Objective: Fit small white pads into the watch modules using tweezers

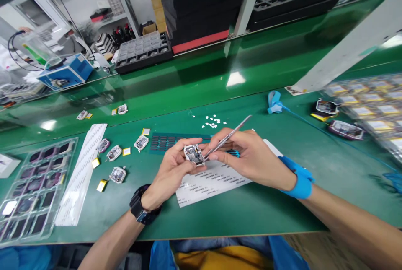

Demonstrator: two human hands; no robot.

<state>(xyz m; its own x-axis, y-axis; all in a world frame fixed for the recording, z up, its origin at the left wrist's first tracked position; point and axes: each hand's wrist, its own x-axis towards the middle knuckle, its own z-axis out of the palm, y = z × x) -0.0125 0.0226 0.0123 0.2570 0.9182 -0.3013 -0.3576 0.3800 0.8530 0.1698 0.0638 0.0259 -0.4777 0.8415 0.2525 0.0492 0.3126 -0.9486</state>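
Note:
My left hand (176,162) is closed around the edges of a small white-framed watch case (194,154), its circuit board facing up. In my right hand (241,152) a pair of metal tweezers (230,133) is pinched, the tips meeting the right side of the case. Beneath both hands lies a white printed sheet (213,182). Just behind, a dark green strip sheet (163,142) with rows of small dark pieces is partly covered by my fingers. Tiny white pieces (213,125) are scattered beyond it.
Several open watch cases (117,175) with yellow-edged batteries (101,185) lie to the left, near a white strip (83,182) and a clear tray (37,190). At right are a blue strap with cord (274,104), a purple case (345,130), a slanted white post (342,50) and battery trays (370,98).

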